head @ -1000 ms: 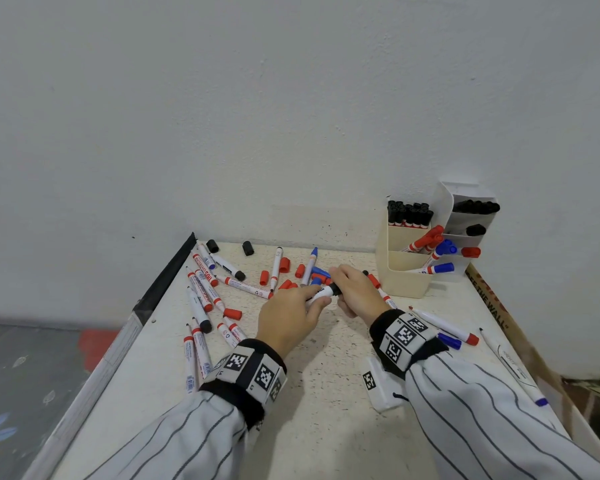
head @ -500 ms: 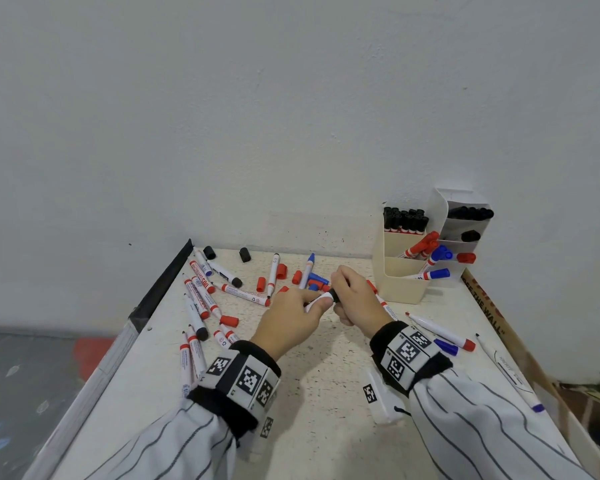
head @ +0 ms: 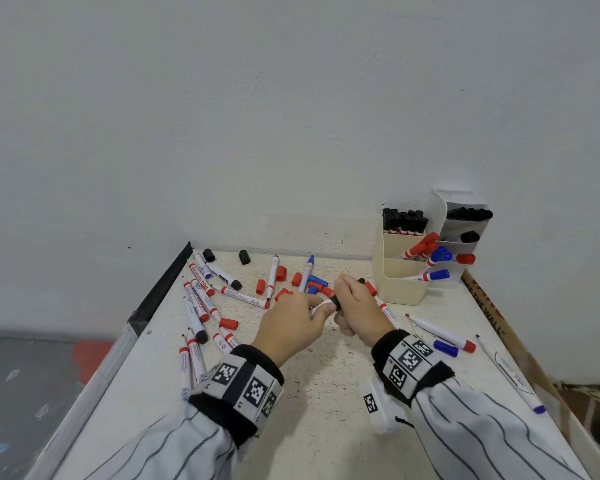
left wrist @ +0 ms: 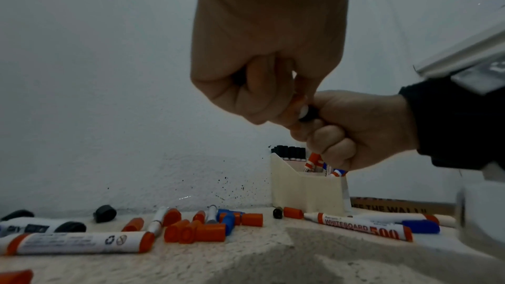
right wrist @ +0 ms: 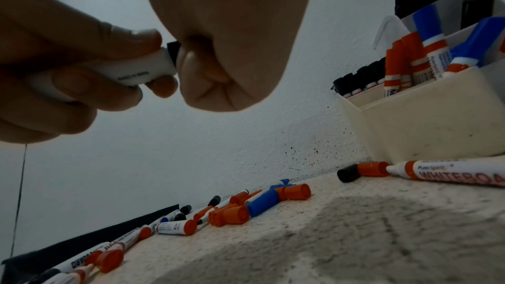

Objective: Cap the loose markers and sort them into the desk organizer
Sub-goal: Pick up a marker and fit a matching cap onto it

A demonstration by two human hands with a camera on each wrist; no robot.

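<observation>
Above the middle of the table my left hand [head: 317, 308] grips the white barrel of a marker [right wrist: 142, 70]. My right hand [head: 342, 301] is curled round its black cap [right wrist: 173, 51], which sits against the barrel's end; the tip is hidden. The two fists nearly touch, as the left wrist view shows at the cap [left wrist: 308, 112]. The cream desk organizer [head: 402, 282] stands at the back right. It holds black, red and blue capped markers. Loose markers [head: 201, 299] and red caps [head: 281, 273] lie on the left half of the table.
A red-ended marker [head: 440, 332], a blue cap [head: 445, 348] and a thin pen [head: 510, 372] lie to the right of my hands. A white tagged device [head: 378, 407] lies under my right wrist. The wall is close behind. A black strip [head: 160, 289] edges the table's left side.
My hands have closed together. The stretch of marker visible between them a second ago is now almost covered, with the black cap pushed against the barrel.
</observation>
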